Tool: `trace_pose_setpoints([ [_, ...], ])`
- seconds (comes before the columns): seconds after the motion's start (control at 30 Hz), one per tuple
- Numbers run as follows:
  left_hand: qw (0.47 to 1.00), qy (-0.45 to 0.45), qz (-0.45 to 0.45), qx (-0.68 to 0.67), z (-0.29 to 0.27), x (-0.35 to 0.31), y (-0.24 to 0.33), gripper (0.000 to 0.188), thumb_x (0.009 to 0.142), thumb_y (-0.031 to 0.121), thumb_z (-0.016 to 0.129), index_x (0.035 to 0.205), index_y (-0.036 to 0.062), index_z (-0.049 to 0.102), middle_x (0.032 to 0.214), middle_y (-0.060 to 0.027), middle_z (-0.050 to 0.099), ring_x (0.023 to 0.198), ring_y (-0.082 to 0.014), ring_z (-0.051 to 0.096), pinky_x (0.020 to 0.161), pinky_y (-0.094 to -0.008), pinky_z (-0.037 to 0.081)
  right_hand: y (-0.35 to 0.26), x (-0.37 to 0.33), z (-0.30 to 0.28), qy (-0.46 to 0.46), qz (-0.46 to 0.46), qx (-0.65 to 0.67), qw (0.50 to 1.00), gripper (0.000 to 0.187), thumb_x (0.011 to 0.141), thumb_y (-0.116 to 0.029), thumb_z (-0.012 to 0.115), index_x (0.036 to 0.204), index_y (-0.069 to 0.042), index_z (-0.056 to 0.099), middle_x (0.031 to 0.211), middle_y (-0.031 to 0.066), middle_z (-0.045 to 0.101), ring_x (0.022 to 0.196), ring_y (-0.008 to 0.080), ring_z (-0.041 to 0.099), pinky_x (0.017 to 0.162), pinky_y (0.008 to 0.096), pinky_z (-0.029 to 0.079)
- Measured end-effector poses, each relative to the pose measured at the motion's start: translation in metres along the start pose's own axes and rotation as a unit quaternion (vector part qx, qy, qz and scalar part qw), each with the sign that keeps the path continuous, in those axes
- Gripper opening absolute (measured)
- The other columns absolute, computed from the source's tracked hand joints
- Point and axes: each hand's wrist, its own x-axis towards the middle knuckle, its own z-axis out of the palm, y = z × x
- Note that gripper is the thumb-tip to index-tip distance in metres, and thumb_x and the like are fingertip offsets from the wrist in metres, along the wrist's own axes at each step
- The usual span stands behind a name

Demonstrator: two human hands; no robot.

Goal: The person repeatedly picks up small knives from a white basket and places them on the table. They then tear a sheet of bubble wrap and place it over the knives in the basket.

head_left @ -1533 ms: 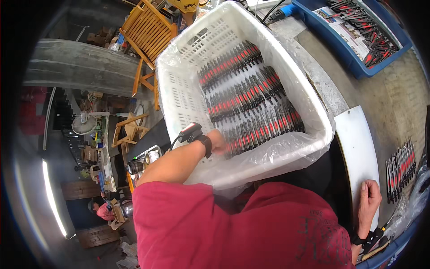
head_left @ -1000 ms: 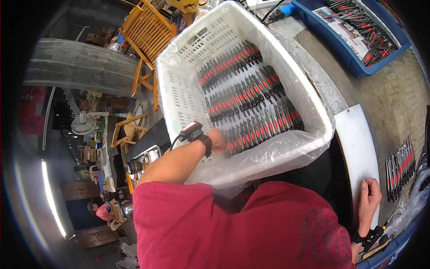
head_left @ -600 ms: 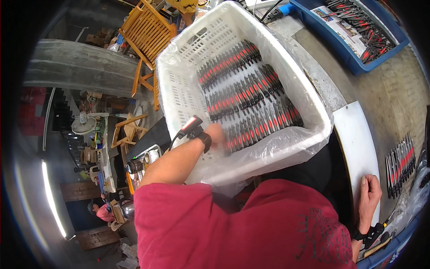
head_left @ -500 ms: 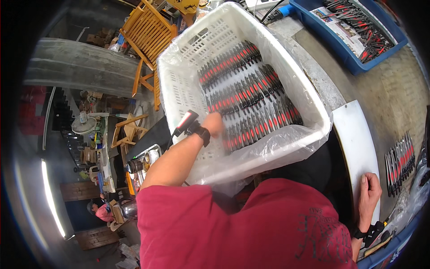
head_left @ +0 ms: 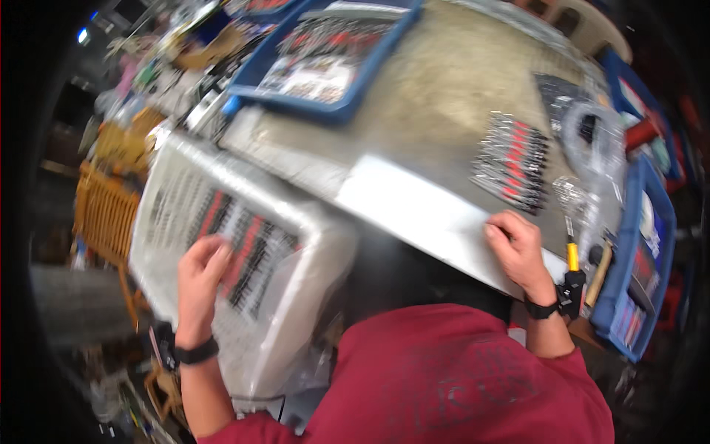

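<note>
My left hand (head_left: pixel 198 277) is raised over the near left side of a white plastic crate (head_left: pixel 290 292). Its fingers are bent in toward the thumb, and no item shows in them, though motion smears the picture. Inside the plastic-lined crate lie rows of slim black tools with red middles (head_left: pixel 250 255); their exact kind is too blurred to name. My right hand (head_left: pixel 515 248) rests on the edge of a white board (head_left: pixel 410 207), fingers curled and holding nothing visible. Beyond it, a row of similar black-and-red tools (head_left: pixel 515 163) lies on the worktable.
A blue tray (head_left: pixel 296 102) of more such tools stands at the far left of the worktable (head_left: pixel 444 66). A yellow-and-black handled tool (head_left: pixel 572 255), a wooden-handled tool (head_left: pixel 597 277) and clear plastic wrap (head_left: pixel 603 163) are at right, beside a blue bin (head_left: pixel 629 259).
The view has swung right, so the crate now appears farther left. My left hand has come up out of the crate. My right hand stays at the white board.
</note>
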Motion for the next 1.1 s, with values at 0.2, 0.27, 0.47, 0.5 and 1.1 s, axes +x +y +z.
trace_pose_setpoints([
  [0.2,0.997,-0.069,0.012,-0.020,0.018,-0.019,0.023,0.017,0.081,0.016,0.055,0.087,0.0007,0.054,0.070,-0.0037,0.056,0.051,-0.0073,0.050,0.043,-0.0184,0.036,0.014,0.003,-0.054,0.120,0.029,-0.091,0.988,0.011,0.078,-0.009,0.055,0.078,0.002,0.054,0.068,0.0114,0.053,0.060,0.0216,0.050,0.056,0.0297,0.039],
  [0.27,0.997,-0.079,0.009,-0.021,0.021,-0.020,0.023,0.016,0.080,0.015,0.056,0.087,0.0003,0.054,0.071,-0.0045,0.057,0.051,-0.0081,0.051,0.044,-0.0189,0.038,0.026,0.013,-0.064,0.136,0.022,-0.126,0.982,0.012,0.078,-0.010,0.054,0.079,0.002,0.055,0.070,0.0145,0.054,0.065,0.0282,0.052,0.058,0.0336,0.040],
  [0.47,0.991,-0.109,0.026,-0.068,0.026,-0.023,0.021,0.015,0.081,0.013,0.056,0.086,-0.0014,0.054,0.071,-0.0061,0.057,0.052,-0.0103,0.051,0.049,-0.0209,0.042,0.056,0.031,-0.081,0.108,0.046,-0.262,0.958,0.018,0.079,-0.016,0.051,0.087,-0.001,0.057,0.083,0.0171,0.055,0.076,0.0345,0.054,0.068,0.0422,0.043],
  [0.5,0.990,-0.113,0.024,-0.076,0.026,-0.024,0.021,0.015,0.081,0.013,0.056,0.086,-0.0014,0.054,0.071,-0.0063,0.057,0.052,-0.0103,0.051,0.049,-0.0208,0.042,0.058,0.031,-0.081,0.092,0.045,-0.282,0.954,0.018,0.079,-0.016,0.051,0.086,-0.001,0.057,0.083,0.0173,0.055,0.077,0.0347,0.054,0.068,0.0424,0.043],
  [1.1,0.989,-0.106,0.012,-0.098,0.026,-0.022,0.006,0.015,0.082,0.013,0.056,0.087,-0.0007,0.054,0.067,-0.0064,0.056,0.051,-0.0110,0.051,0.048,-0.0209,0.042,0.075,0.037,-0.083,0.009,0.074,-0.169,0.983,0.016,0.077,-0.014,0.054,0.080,0.002,0.054,0.070,0.0173,0.056,0.067,0.0321,0.055,0.060,0.0375,0.041],
])
